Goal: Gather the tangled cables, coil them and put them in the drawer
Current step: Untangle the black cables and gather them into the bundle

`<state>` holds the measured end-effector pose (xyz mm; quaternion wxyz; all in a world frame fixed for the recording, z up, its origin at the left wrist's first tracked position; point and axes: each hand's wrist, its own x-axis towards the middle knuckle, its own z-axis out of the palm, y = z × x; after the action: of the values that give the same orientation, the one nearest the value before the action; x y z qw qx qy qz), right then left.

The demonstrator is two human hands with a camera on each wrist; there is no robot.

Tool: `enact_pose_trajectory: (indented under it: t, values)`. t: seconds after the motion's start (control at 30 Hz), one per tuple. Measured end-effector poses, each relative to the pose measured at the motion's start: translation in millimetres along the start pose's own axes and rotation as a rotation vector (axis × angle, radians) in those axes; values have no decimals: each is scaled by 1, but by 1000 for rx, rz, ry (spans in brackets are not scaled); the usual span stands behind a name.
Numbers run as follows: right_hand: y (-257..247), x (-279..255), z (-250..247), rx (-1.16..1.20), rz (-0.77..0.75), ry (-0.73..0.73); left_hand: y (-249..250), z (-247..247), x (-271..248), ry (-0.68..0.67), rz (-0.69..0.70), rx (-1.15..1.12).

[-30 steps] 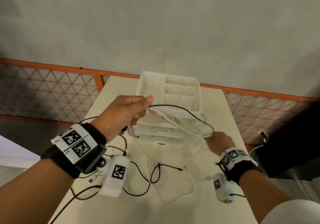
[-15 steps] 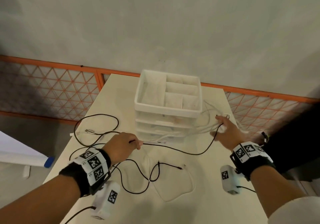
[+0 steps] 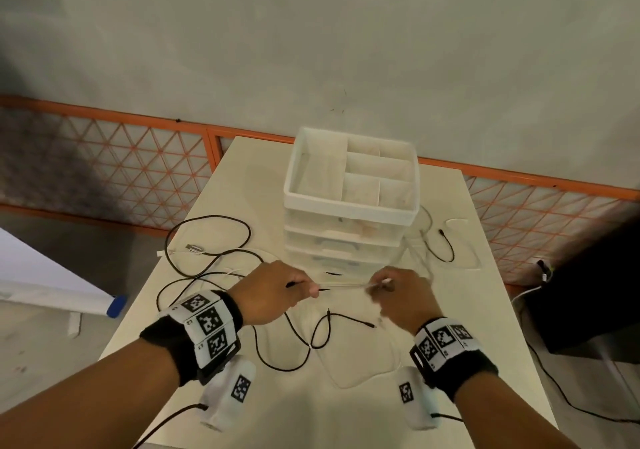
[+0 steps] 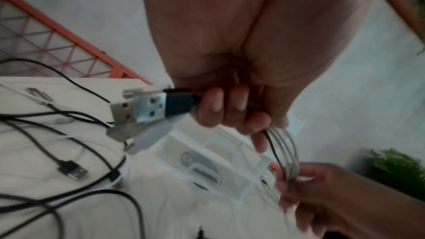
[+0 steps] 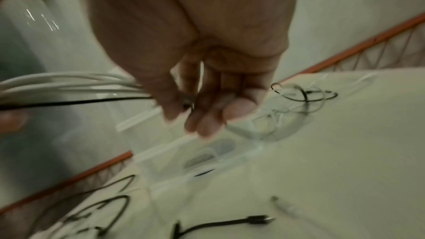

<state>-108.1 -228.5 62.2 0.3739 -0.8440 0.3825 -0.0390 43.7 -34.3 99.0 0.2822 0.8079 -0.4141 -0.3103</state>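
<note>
Nearest the front edge of the table [image 3: 485,310], loose black cable [image 3: 294,337] is looping across the surface between the 2 wrists, one plug end [image 3: 371,326] lying just below the right hand. Above it, the left hand [image 3: 273,296] is curling its fingers [image 4: 216,104] around a bundle of cables [image 3: 343,285], 1 black strand among several white ones, with the USB plugs [image 4: 142,108] sticking out past the knuckles. The right hand [image 3: 401,296] is pinching the same bundle a short way along, thumb against fingertips [image 5: 207,123], so the strands are running taut and nearly level between the 2 hands. Both hands are hovering just in front of the drawer unit [image 3: 346,240], whose drawers are all showing closed fronts. More black cable [image 3: 207,240] is sprawling toward the left edge, and a small black loop [image 3: 441,247] with pale strands is lying beside the unit near the right edge. The divided tray [image 3: 349,206] is sitting on top of the unit toward the far edge.
</note>
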Motion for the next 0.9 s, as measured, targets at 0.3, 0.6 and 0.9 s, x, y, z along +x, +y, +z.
enact_pose_trajectory:
  t: [0.3, 0.6, 0.9]
  values:
    - [4, -21, 52, -72, -222, -174, -49, 18, -13, 96, -257, 62]
    - [-5, -29, 125, -538, -299, -514, -105, 34, -18, 61, -643, 274]
    - [30, -31, 94, -729, -163, -377, -114, 56, -22, -23, -516, 229]
